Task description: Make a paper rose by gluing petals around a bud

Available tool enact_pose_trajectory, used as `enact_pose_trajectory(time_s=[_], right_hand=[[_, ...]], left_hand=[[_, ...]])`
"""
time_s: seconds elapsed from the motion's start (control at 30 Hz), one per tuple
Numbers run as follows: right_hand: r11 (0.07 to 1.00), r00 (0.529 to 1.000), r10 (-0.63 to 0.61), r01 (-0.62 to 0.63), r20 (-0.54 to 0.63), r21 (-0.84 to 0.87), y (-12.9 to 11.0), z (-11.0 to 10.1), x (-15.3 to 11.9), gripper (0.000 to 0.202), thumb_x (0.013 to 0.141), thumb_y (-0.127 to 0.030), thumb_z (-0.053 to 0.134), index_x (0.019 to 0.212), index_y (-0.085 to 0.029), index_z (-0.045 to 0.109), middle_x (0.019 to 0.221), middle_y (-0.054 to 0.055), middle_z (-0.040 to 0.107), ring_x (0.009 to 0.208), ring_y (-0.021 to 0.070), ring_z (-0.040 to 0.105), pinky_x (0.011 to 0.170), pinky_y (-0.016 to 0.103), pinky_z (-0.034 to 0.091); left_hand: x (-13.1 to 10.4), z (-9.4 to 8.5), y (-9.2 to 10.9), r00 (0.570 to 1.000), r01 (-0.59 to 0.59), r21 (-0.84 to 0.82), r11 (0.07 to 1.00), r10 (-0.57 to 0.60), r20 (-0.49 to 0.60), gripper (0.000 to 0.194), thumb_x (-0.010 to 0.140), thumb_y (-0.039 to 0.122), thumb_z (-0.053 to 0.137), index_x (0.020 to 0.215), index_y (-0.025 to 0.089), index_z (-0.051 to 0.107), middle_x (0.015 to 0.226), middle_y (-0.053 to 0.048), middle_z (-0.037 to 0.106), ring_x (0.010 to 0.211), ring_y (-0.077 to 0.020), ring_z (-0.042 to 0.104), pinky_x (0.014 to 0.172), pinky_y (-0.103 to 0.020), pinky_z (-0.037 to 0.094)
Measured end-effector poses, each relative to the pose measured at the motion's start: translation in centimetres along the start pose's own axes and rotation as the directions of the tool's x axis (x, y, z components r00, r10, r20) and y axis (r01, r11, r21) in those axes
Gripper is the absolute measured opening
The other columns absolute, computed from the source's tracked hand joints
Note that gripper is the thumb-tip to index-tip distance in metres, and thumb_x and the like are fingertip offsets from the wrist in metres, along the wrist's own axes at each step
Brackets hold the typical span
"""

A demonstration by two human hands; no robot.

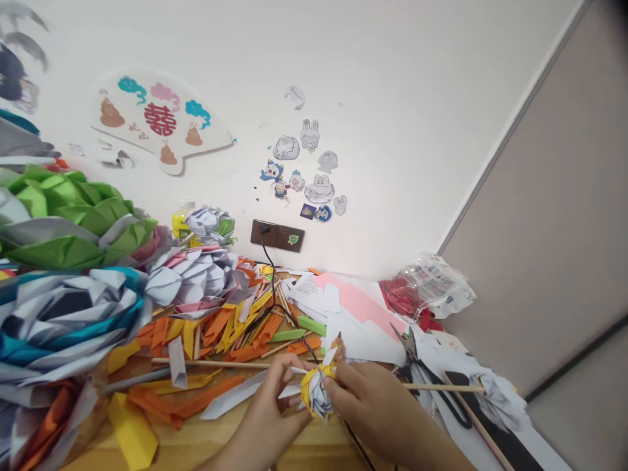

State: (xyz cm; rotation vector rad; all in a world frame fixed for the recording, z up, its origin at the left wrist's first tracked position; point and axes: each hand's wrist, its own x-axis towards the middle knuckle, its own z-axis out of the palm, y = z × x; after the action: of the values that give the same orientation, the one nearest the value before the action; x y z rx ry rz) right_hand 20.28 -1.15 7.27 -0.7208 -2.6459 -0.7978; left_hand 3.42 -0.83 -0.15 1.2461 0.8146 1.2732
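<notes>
A small paper flower (318, 392), white in the middle with yellow outer petals, is held between both hands just above the table's front edge. From the left, my left hand (279, 399) curls its thumb and fingers round the flower's side. My right hand (363, 392) pinches the flower's right side and hides part of it. Under the left hand lies a white folded paper strip (235, 396). A wooden stick (216, 364) runs behind the hands. Black scissors (426, 369) lie to the right of my right hand.
Large folded-paper flowers in green (73, 209) and blue-white (73, 307) crowd the left side. Orange paper strips (157, 402) and several sticks litter the wooden table. A black cable (267, 261) drops from the wall socket (277, 235). Pink paper (363, 301) lies behind the hands.
</notes>
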Motion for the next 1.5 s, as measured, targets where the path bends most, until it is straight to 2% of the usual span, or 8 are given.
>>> enact_pose_trajectory(time_s=[0.3, 0.57, 0.8, 0.93, 1.17, 1.3, 1.43, 1.5], right_hand=[[0.993, 0.998, 0.052, -0.048, -0.032, 0.107, 0.3, 1.1, -0.4, 0.018, 0.085, -0.009, 0.039, 0.099, -0.014, 0.051, 0.068, 0.002, 0.061, 0.052, 0.0154, 0.055, 0.044, 0.025, 0.034], [0.997, 0.995, 0.075, -0.074, -0.058, 0.029, 0.3, 2.0, -0.7, 0.022, 0.086, -0.009, 0.037, 0.101, -0.01, 0.053, 0.068, 0.006, 0.063, 0.054, 0.0172, 0.059, 0.044, 0.025, 0.04], [0.993, 0.994, 0.109, -0.11, 0.026, 0.046, 0.6, 1.9, -0.5, 0.019, 0.086, -0.011, 0.041, 0.097, -0.014, 0.056, 0.066, 0.003, 0.063, 0.051, 0.0158, 0.059, 0.041, 0.023, 0.034], [0.947, 0.959, 0.265, -0.278, 0.095, 0.161, 0.3, 1.9, -0.2, 0.015, 0.084, -0.012, 0.044, 0.077, -0.018, 0.055, 0.06, 0.001, 0.062, 0.048, 0.0147, 0.057, 0.042, 0.022, 0.03], [0.564, 0.809, 0.502, -0.574, 0.306, 0.594, -0.2, 1.4, 0.0, 0.014, 0.089, -0.023, 0.039, 0.082, -0.021, 0.051, 0.061, -0.003, 0.054, 0.054, 0.0123, 0.051, 0.05, 0.02, 0.033], [0.308, 0.777, 0.495, -0.575, 0.389, 0.758, 0.2, 1.1, 0.1, 0.008, 0.085, -0.025, 0.043, 0.091, -0.021, 0.045, 0.052, -0.009, 0.038, 0.048, 0.0101, 0.037, 0.047, 0.019, 0.026], [-0.015, 0.747, 0.41, -0.569, 0.524, 0.823, 0.6, 0.7, 0.3, 0.016, 0.081, -0.031, 0.047, 0.093, -0.021, 0.041, 0.052, -0.01, 0.043, 0.045, 0.0088, 0.037, 0.046, 0.019, 0.028], [-0.075, 0.745, 0.366, -0.573, 0.557, 0.816, 0.7, 0.5, 0.4, 0.015, 0.081, -0.031, 0.047, 0.09, -0.021, 0.041, 0.051, -0.01, 0.043, 0.044, 0.0085, 0.037, 0.046, 0.019, 0.028]], left_hand=[[-0.1, 0.1, 0.1, 0.999, -0.001, 0.011, 1.0, 0.001, -0.049, 0.037, 0.06, 0.008, 0.066, 0.088, 0.025, 0.047, 0.088, 0.001, 0.061, 0.088, -0.0174, 0.061, 0.073, -0.026, 0.052], [0.0, 0.2, 0.1, 0.998, -0.014, -0.014, 1.0, 0.013, -0.069, 0.037, 0.06, 0.014, 0.071, 0.087, 0.023, 0.047, 0.092, -0.001, 0.06, 0.093, -0.0203, 0.059, 0.075, -0.03, 0.052], [0.1, 0.1, -0.4, 0.999, -0.018, -0.047, 0.999, 0.016, -0.05, 0.035, 0.064, 0.014, 0.07, 0.086, 0.023, 0.045, 0.098, -0.003, 0.06, 0.095, -0.0201, 0.06, 0.08, -0.033, 0.051], [0.1, 0.0, -0.7, 0.997, -0.005, -0.021, 1.0, 0.003, -0.077, 0.035, 0.062, 0.016, 0.072, 0.086, 0.023, 0.049, 0.1, -0.005, 0.062, 0.101, -0.0225, 0.059, 0.082, -0.034, 0.051], [-0.1, -0.3, -1.8, 0.996, -0.004, 0.025, 1.0, 0.007, -0.092, 0.034, 0.062, 0.021, 0.073, 0.089, 0.023, 0.052, 0.109, -0.008, 0.061, 0.109, -0.0245, 0.055, 0.082, -0.033, 0.051], [-0.3, -0.3, -1.3, 0.997, -0.025, 0.084, 0.996, 0.031, -0.071, 0.031, 0.064, 0.017, 0.069, 0.088, 0.023, 0.051, 0.11, -0.008, 0.061, 0.109, -0.0248, 0.055, 0.082, -0.033, 0.05], [-0.7, -0.4, -1.0, 0.996, -0.078, 0.149, 0.986, 0.084, -0.038, 0.028, 0.067, 0.018, 0.068, 0.09, 0.023, 0.053, 0.111, -0.009, 0.062, 0.109, -0.0263, 0.056, 0.084, -0.035, 0.05], [-0.8, -0.4, -1.0, 0.992, -0.119, 0.178, 0.977, 0.123, -0.015, 0.026, 0.069, 0.019, 0.066, 0.091, 0.024, 0.054, 0.11, -0.009, 0.062, 0.106, -0.026, 0.058, 0.083, -0.035, 0.05]])
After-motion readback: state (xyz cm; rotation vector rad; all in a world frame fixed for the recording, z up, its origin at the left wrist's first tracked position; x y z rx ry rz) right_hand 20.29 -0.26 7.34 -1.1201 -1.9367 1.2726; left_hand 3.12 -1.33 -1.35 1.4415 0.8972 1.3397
